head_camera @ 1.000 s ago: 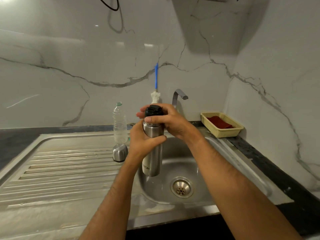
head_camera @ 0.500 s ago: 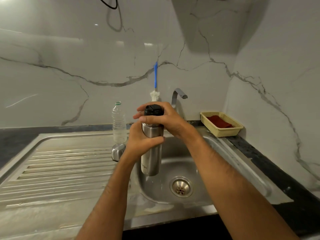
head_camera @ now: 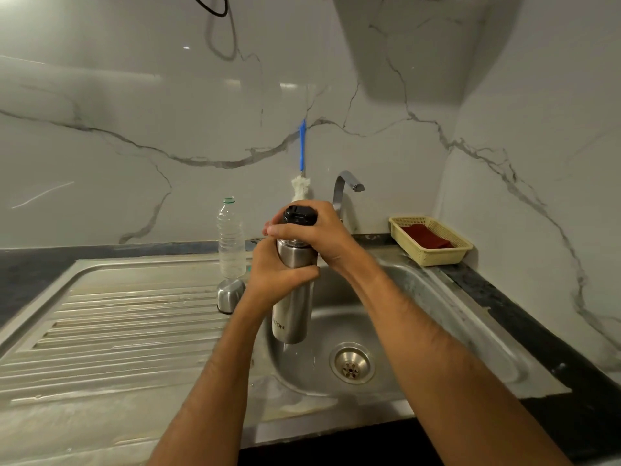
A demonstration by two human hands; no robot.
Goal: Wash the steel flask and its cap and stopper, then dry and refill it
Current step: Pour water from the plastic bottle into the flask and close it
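The steel flask point(head_camera: 291, 307) is held upright above the sink basin point(head_camera: 420, 317). My left hand point(head_camera: 274, 275) grips its body around the middle. A black stopper point(head_camera: 299, 213) sits in the flask's mouth, and my right hand point(head_camera: 312, 235) wraps around it from the right, fingers curled over the neck. The steel cap point(head_camera: 229, 295) stands upside down on the drainboard, just left of the flask. Part of the flask's shoulder is hidden by my fingers.
A clear plastic water bottle point(head_camera: 231, 238) stands behind the cap. A bottle brush with a blue handle point(head_camera: 302, 156) leans on the wall beside the tap point(head_camera: 346, 186). A yellow basket point(head_camera: 433, 253) with a red cloth sits at the right. The ribbed drainboard point(head_camera: 117, 317) spreads left.
My right hand has shifted a little around the stopper. The flask stays at about the same place over the basin.
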